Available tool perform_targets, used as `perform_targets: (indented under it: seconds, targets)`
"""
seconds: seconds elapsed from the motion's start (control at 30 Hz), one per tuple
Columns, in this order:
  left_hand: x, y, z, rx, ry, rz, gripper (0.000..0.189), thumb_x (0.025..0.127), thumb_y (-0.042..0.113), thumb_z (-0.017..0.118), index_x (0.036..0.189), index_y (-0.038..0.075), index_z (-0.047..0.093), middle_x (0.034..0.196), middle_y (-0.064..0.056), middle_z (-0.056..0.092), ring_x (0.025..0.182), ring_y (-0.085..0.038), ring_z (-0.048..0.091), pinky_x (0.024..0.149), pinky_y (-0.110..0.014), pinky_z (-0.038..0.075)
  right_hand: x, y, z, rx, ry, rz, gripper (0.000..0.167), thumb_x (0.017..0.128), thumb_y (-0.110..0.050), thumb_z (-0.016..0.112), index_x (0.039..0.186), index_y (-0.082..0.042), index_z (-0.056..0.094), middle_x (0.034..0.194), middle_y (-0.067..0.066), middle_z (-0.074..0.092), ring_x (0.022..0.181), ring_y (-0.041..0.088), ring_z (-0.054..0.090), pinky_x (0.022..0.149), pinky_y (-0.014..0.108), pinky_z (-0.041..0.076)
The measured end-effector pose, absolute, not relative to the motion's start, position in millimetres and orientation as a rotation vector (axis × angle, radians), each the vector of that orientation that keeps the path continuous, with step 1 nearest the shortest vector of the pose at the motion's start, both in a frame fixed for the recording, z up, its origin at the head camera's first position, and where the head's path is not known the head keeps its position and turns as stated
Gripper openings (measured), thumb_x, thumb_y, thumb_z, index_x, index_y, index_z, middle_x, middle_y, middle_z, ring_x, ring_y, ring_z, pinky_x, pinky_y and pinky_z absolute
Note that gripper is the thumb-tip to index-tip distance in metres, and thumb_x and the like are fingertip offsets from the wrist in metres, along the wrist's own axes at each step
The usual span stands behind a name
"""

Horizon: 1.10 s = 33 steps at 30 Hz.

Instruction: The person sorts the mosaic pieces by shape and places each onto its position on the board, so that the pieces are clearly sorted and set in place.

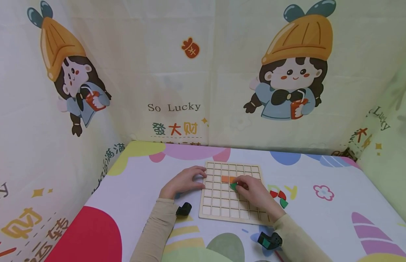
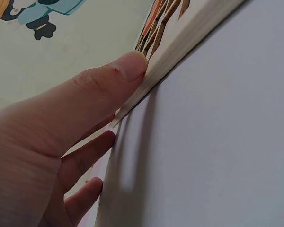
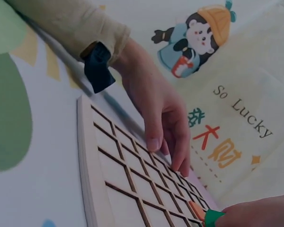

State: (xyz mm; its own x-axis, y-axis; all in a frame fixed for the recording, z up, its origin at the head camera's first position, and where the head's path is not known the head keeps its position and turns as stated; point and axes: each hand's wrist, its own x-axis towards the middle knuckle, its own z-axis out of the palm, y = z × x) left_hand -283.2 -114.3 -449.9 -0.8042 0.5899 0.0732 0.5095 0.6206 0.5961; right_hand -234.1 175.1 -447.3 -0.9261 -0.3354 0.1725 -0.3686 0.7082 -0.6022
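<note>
A wooden grid board (image 1: 216, 201) with square cells lies on the table. Two orange tiles (image 1: 225, 179) sit side by side in its upper middle cells. Between thumb and fingers, my right hand (image 1: 255, 191) pinches a green piece (image 1: 234, 186) close over the cell just below the orange tiles. Most of that piece's right side is hidden by the fingers. My left hand (image 1: 186, 181) rests at the board's left edge; the thumb (image 2: 130, 66) touches the rim in the left wrist view, and the other fingers are extended along the side.
Right of the board lie loose red pieces (image 1: 282, 195) and a green and white piece (image 1: 283, 203). A black wrist device (image 1: 184, 209) is on the left sleeve, another (image 1: 270, 240) by the right. A printed cloth wall (image 1: 229, 131) stands behind the patterned tabletop.
</note>
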Motion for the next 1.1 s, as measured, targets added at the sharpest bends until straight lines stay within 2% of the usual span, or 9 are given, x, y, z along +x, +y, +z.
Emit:
perform_targets:
  seconds: [0.27,0.5,0.67,0.93,1.1]
  targets:
    - [-284,-114,-450,0.925,2.707,0.94,0.031,0.086,0.023,0.076,0.113,0.01,0.068,0.14,-0.004,0.053,0.134,-0.023,0.044,0.11,-0.04,0.037,-236,175,-447,0.492,-2.814,1.224,0.024,0.091,-0.012,0.068,0.115,-0.013,0.069,0.111,0.0,0.066,0.095,0.015,0.061,0.085,0.036,0.054]
    - [-285,-115,-452,0.933,2.706,0.943,0.031,0.086,0.023,0.076,0.113,0.01,0.068,0.14,-0.004,0.053,0.133,-0.023,0.045,0.109,-0.039,0.038,-237,169,-447,0.426,-2.833,1.288,0.03,0.085,-0.017,0.077,0.115,-0.015,0.07,0.101,-0.003,0.065,0.085,0.012,0.06,0.078,0.03,0.053]
    - [-284,-115,-453,0.919,2.709,0.933,0.031,0.085,0.024,0.076,0.113,0.011,0.068,0.14,-0.003,0.053,0.134,-0.022,0.044,0.11,-0.038,0.037,-238,164,-449,0.403,-2.856,1.266,0.031,0.085,-0.017,0.077,0.115,-0.014,0.07,0.096,-0.005,0.066,0.083,0.01,0.06,0.078,0.03,0.053]
    - [-284,-115,-453,0.903,2.71,0.928,0.03,0.086,0.025,0.076,0.112,0.013,0.068,0.141,-0.001,0.053,0.134,-0.02,0.044,0.11,-0.038,0.037,-238,160,-449,0.459,-2.864,1.242,0.03,0.085,-0.015,0.077,0.115,-0.01,0.07,0.097,-0.005,0.068,0.082,0.007,0.062,0.077,0.027,0.054]
    - [-284,-114,-453,0.888,2.707,0.933,0.03,0.086,0.025,0.076,0.112,0.013,0.068,0.141,0.0,0.052,0.135,-0.019,0.043,0.11,-0.037,0.037,-237,158,-448,0.435,-2.874,1.248,0.029,0.085,-0.015,0.076,0.114,-0.012,0.071,0.096,-0.006,0.068,0.082,0.007,0.062,0.078,0.027,0.054]
